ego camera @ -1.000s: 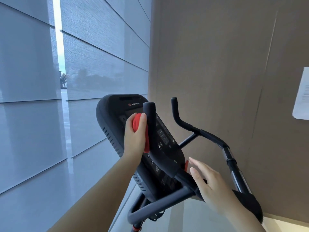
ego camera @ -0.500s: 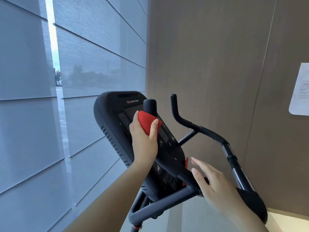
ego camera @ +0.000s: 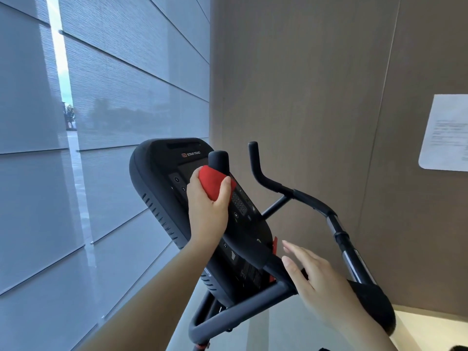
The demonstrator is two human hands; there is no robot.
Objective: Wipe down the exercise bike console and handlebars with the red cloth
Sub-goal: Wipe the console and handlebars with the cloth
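Your left hand has slid the red cloth a bit higher up the near handlebar post since a second ago. On the far left of the frame is the grey window blind. Next, in the middle, comes the black console. In front of it your left hand squeezes the cloth round the post, just under its round top. The other handlebar stands to the right. At the lower right your right hand is flat, fingers straight, holding nothing. A white paper hangs at the right edge.
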